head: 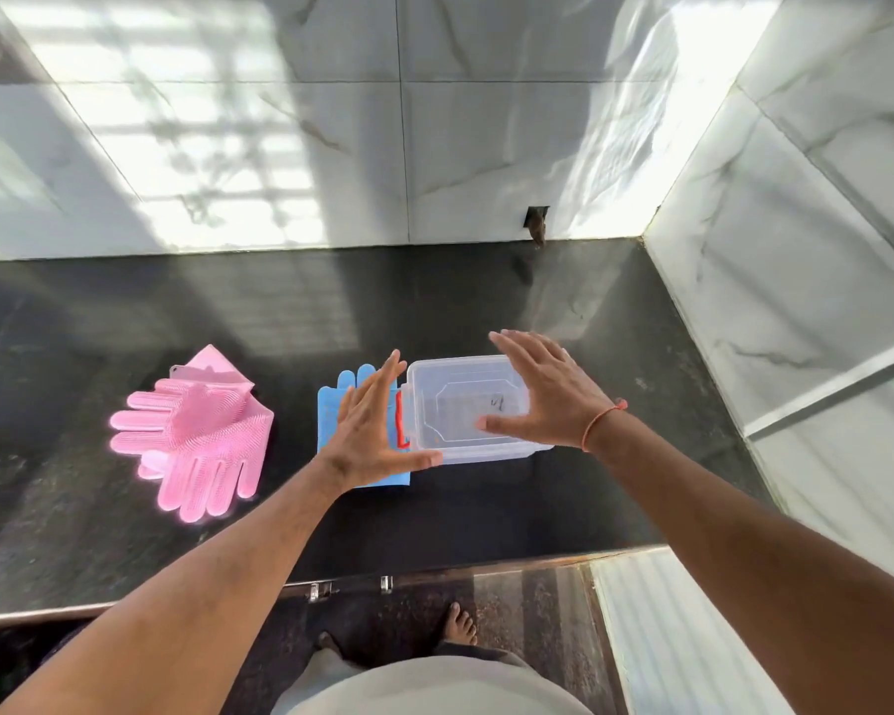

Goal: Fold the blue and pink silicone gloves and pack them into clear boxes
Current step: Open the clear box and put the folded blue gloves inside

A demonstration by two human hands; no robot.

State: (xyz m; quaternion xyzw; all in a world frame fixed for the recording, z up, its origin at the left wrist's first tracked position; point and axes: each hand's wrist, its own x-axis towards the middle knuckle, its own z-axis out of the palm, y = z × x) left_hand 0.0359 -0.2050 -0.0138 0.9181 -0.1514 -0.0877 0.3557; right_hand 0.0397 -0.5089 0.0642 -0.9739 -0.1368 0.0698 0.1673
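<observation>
Both my forearms reach out over one clear box (468, 407) on the counter (486, 513).

Left hand (370, 430) is spread flat, fingers straight, hovering at the box's left end with the thumb near its front corner; right hand (543, 392) is spread too, above the right end, thumb over the interior, grasping nothing; whether either palm touches the plastic I cannot tell; one box, lidless, with a red latch (400, 420) on its left end; pink gloves (197, 430), two counted, lie overlapped well to the left; blue gloves (331, 410) lie flat just left of the box, partly under my left hand, count unclear; black polished stone counter; white marble tile walls (280, 121) behind and to the right, sunlit.
</observation>
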